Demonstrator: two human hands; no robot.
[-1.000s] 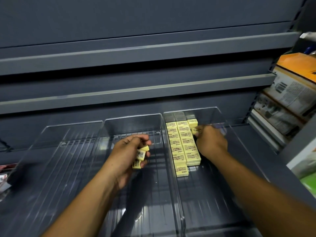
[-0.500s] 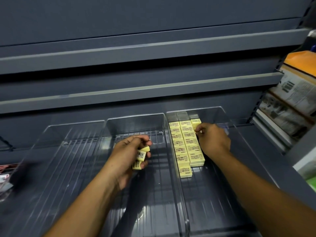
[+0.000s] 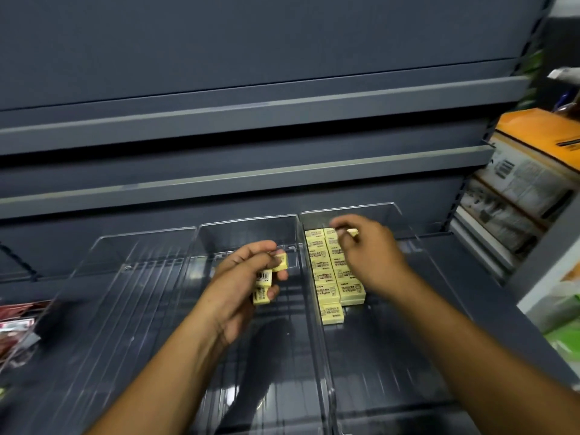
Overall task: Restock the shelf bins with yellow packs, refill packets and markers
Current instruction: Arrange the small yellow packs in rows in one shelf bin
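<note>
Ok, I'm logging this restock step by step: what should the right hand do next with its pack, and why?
Probably lower the yellow pack and release it at the back of the right bin, beside the two rows of packs. The right hand pinches it just above that spot, bare bin floor lies right of the rows, and the left hand grips spare packs.

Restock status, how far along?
Done: two rows of yellow packs line the right bin. In hand: right hand pinches one pack at the rows' back end; left hand holds spare packs. Left: middle bin and left bin show no stock; no refill packets or markers visible.
</note>
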